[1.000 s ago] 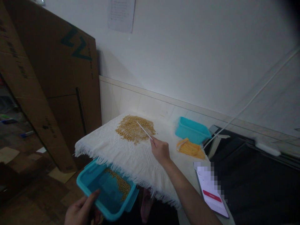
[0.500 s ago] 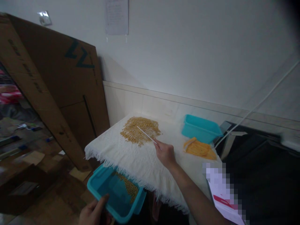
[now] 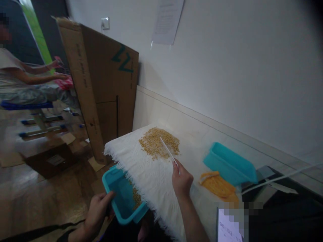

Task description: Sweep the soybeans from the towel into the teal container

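- Head view: white stick (image 3: pixel 168 149) is pinched in closed right hand (image 3: pixel 182 179), tip over beans (image 3: pixel 151 144).
- Teal bin (image 3: pixel 121 195) is gripped at its rim by closed left hand (image 3: pixel 97 209).

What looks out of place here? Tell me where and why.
Beans lie loose on the white cloth, perhaps deliberately, with a few strays apart. Cardboard pieces lie scattered on the floor near the tall carton, looking untidy.

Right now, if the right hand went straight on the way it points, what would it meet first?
Most likely the beans spread on the white cloth: the stick in the right hand points at them, though whether its tip touches is unclear.
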### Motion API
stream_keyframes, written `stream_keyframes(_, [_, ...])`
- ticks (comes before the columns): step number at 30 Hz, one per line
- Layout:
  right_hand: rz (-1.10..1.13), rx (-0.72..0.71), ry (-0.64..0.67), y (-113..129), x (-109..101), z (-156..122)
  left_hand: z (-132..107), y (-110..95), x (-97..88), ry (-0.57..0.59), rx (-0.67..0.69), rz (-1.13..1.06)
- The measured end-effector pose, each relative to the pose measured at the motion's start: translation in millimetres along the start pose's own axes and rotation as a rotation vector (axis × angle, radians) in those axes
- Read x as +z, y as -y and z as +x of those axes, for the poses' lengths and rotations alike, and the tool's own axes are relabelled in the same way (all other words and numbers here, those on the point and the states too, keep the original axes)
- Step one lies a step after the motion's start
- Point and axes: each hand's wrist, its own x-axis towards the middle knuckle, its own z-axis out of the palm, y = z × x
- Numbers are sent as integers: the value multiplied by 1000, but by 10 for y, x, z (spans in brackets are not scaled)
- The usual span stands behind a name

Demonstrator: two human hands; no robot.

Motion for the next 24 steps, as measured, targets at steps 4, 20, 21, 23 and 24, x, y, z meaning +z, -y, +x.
stream_keyframes(4, [-54, 38, -8, -15, 46, -16, -27, -114, 22, 15, 5, 13])
stream_keyframes(20, [-18, 87, 48, 104, 31, -16, -47, 122, 191, 81, 10, 23])
stream_keyframes(21, [-21, 81, 63, 94, 1, -19, -52, 131, 172, 103, 3, 34])
stream_keyframes(23, [-45, 70, 103, 68, -76, -46, -41, 124, 88, 125, -12, 51])
stream_keyframes(24, [-58, 54, 125, 56, -120, -71, -31, 110, 34, 136, -18, 59])
